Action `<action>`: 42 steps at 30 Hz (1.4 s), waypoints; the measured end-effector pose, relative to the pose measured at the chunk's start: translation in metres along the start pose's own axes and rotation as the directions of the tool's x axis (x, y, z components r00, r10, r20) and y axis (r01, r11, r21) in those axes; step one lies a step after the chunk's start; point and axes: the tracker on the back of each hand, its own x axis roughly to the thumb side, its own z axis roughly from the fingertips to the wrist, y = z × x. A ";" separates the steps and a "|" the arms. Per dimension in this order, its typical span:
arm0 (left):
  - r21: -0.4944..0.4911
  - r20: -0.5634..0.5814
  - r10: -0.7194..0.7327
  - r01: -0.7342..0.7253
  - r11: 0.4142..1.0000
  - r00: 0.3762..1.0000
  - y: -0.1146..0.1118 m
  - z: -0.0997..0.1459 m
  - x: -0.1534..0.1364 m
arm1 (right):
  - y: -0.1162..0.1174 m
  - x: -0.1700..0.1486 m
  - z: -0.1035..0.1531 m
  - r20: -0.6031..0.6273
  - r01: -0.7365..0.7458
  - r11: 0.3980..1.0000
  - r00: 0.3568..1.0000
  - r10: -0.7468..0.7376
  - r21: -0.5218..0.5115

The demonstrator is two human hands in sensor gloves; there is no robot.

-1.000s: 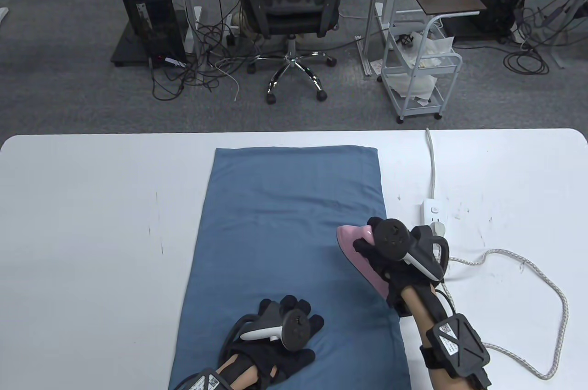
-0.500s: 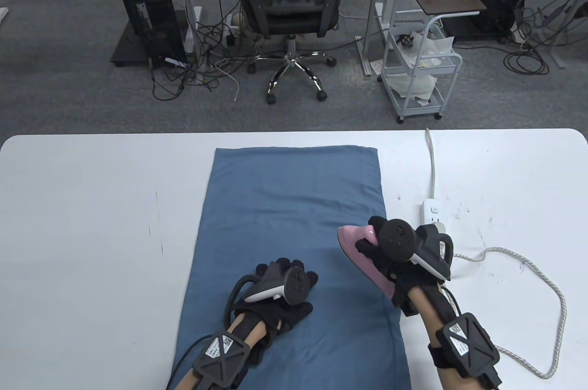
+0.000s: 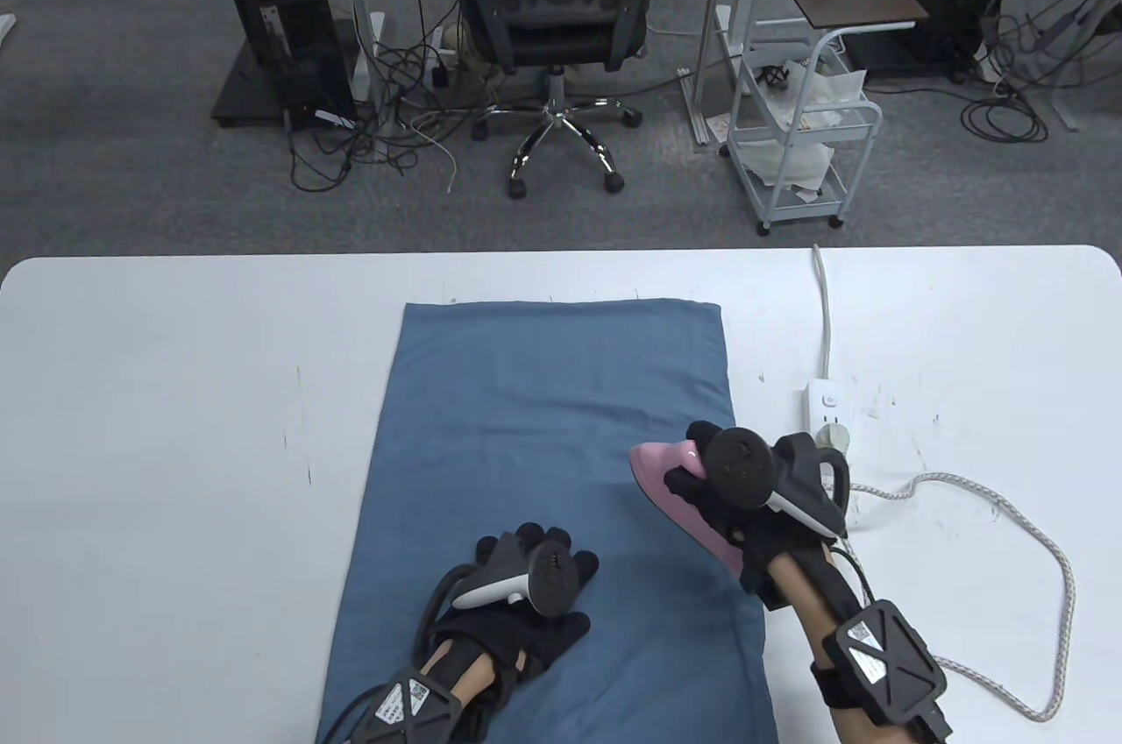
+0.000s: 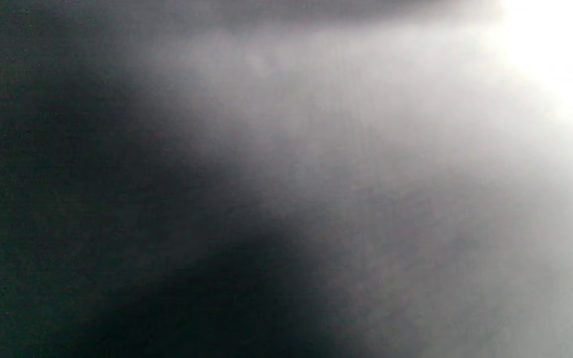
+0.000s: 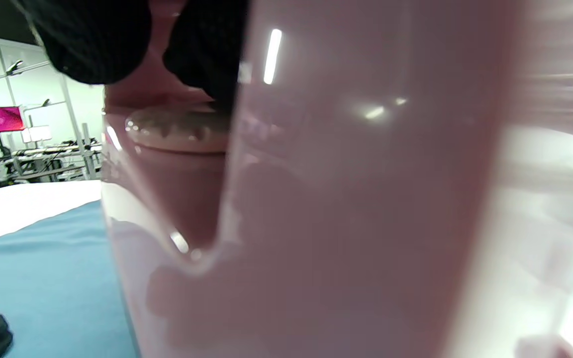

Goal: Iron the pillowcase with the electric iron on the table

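Observation:
A blue pillowcase (image 3: 543,420) lies flat in the middle of the white table (image 3: 158,446). My left hand (image 3: 535,577) rests flat on its near part, fingers spread. My right hand (image 3: 710,490) grips the handle of a pink iron (image 3: 657,472), which sits on the pillowcase's right edge, nose pointing far-left. In the right wrist view the iron's pink body (image 5: 316,199) fills the frame, with my fingers (image 5: 92,40) on it and pillowcase (image 5: 43,268) below. The left wrist view is a grey blur.
A white power strip (image 3: 827,407) lies right of the pillowcase, its white cable (image 3: 824,306) running to the far edge. The iron's braided cord (image 3: 1043,534) loops over the right side of the table. An office chair (image 3: 552,17) and cart (image 3: 802,139) stand beyond.
The pillowcase has slid toward me, its far edge now lower. My left hand went forward, then drew back a little. The iron and right hand shifted slightly left.

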 end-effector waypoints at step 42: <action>-0.011 0.005 -0.007 0.007 1.000 1.000 -0.011 0.010 0.004 | 0.061 0.066 -0.029 0.103 -0.162 0.959 0.984 0.142 0.230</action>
